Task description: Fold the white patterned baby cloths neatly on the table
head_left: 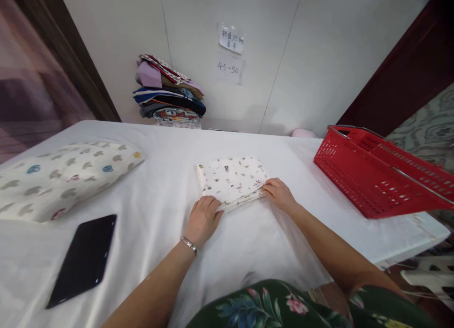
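A folded white cloth with small printed figures lies in the middle of the white-covered table. My left hand grips its near left corner, fingers curled over the edge. The near right corner is pinched by my right hand. Both hands rest on the table at the cloth's near edge. A metal bracelet circles my left wrist.
A red plastic basket sits at the table's right end. A patterned pillow lies at the left, a black tablet in front of it. A stack of folded fabrics stands against the back wall, beside paper notes.
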Tool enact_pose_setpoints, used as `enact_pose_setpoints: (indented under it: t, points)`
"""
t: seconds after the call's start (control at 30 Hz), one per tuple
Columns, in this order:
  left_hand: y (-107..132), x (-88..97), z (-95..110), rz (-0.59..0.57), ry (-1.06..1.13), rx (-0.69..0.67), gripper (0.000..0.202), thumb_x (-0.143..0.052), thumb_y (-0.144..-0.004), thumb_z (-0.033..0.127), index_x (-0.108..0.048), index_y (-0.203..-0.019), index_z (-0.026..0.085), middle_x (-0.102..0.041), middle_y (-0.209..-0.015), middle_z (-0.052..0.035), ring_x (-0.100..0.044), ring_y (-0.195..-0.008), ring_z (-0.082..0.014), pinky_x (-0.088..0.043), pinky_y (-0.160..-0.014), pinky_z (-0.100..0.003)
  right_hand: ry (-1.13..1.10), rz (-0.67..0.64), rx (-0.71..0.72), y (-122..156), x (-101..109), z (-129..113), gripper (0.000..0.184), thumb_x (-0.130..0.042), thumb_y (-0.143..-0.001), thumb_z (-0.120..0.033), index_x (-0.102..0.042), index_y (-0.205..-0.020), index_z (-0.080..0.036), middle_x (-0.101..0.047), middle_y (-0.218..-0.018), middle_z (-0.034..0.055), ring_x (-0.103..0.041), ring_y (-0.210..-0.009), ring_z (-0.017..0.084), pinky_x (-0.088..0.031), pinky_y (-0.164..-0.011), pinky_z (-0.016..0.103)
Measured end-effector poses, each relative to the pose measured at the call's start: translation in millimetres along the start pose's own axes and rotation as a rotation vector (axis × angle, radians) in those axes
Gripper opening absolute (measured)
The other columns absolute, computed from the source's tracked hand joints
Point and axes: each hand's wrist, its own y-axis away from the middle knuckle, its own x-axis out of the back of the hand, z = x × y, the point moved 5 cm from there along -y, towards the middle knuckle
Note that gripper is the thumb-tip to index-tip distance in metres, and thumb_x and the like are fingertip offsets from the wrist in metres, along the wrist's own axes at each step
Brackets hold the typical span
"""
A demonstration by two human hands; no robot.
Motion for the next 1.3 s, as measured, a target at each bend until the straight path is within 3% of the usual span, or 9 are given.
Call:
enact_pose_setpoints:
  t: [0.17,0.33,0.7,1.0,1.3]
  points:
    - [-0.4,0.9,0.2,0.0,0.005,0.01,0.01,-0.051,-0.08,0.019,-0.056,-0.089,0.02,-0.058,-0.093,-0.0065,-0.051,-0.093,-0.0215,-0.043,-0.078,-0.036,0.016,-0.017,0.008,-2.7,-0.9,-0.2,0.022,-0.043,-0.087,-0.018,-0.063,-0.081,-0.022,-0.057,-0.09,0.0053,-0.048,-0.083,0.019,-0.041,-0.072,0.031]
    - [-0.6,1.6,1.7,-0.009,0.005,0.01,0.01,-0.051,-0.08,0.019,-0.055,-0.089,0.02,-0.057,-0.094,-0.0061,-0.05,-0.091,-0.0209,-0.043,-0.078,-0.036,-0.053,0.075,0.019,9.1,5.4,2.1,0.023,-0.037,-0.088,-0.017,-0.06,-0.089,-0.021,-0.058,-0.096,0.0077,-0.049,-0.088,0.02,-0.042,-0.077,0.035]
    - [-0.5,0.1,0.7,-0.017,-0.001,0.014,0.011,-0.053,-0.08,0.02,-0.055,-0.09,0.019,-0.057,-0.094,-0.0057,-0.05,-0.092,-0.0206,-0.042,-0.077,-0.034,-0.011,0.05,0.027,16.3,-1.6,0.4,0.021,-0.037,-0.087,-0.014,-0.057,-0.083,-0.02,-0.059,-0.094,0.0072,-0.05,-0.088,0.02,-0.04,-0.077,0.034]
    - [-0.6,-0.3,0.8,-0.011,-0.003,0.013,0.01,-0.053,-0.08,0.019,-0.056,-0.089,0.019,-0.057,-0.094,-0.0056,-0.05,-0.092,-0.0206,-0.043,-0.077,-0.034,0.002,0.006,0.02,14.0,-8.3,3.7,0.019,-0.041,-0.089,-0.022,-0.056,-0.1,-0.018,-0.061,-0.095,0.0072,-0.051,-0.09,0.02,-0.037,-0.077,0.033]
    - [-0.6,-0.3,0.1,-0.008,-0.003,0.009,0.011,-0.053,-0.08,0.02,-0.056,-0.09,0.019,-0.058,-0.095,-0.0059,-0.05,-0.093,-0.021,-0.043,-0.078,-0.035,0.034,0.065,0.057,12.4,-2.7,4.0,0.023,-0.039,-0.086,-0.012,-0.06,-0.096,-0.017,-0.06,-0.094,0.0082,-0.05,-0.088,0.02,-0.036,-0.076,0.033]
